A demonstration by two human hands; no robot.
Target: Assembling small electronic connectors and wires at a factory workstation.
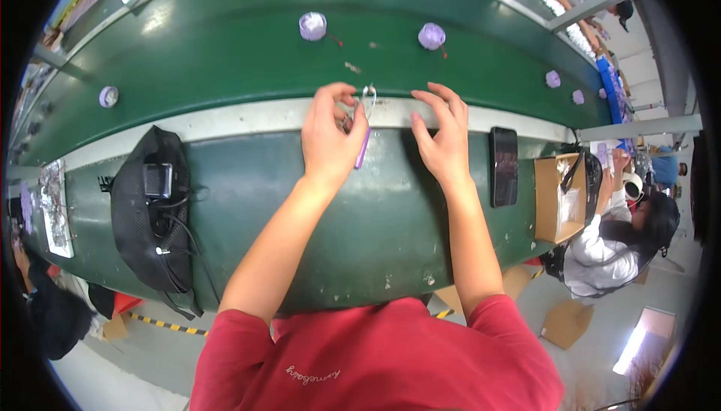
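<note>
"Two bare hands were what we saw at the green bench [390, 246]. How did we find the left hand [324, 131]?"

"We saw its fingers curled in, the thumb close to them, with a slim purple piece [363, 149] in their grasp. The piece stuck out below the thumb, at the near edge of the pale rail [248, 118]. A thin white wire [369, 97] looped near the fingertips; whether it joined the piece, we could not tell."

"And the right hand [443, 137]?"

"We found nothing in it: fingers and thumb stood wide apart, turned toward the left hand."

"What lay about them?"

"Beyond the rail we noted two round purple parts [312, 28], well apart, each beside a red lead [444, 53]. To the right we had a black phone [504, 167] and a cardboard box [546, 202]; to the left, a black bag [137, 219]."
</note>
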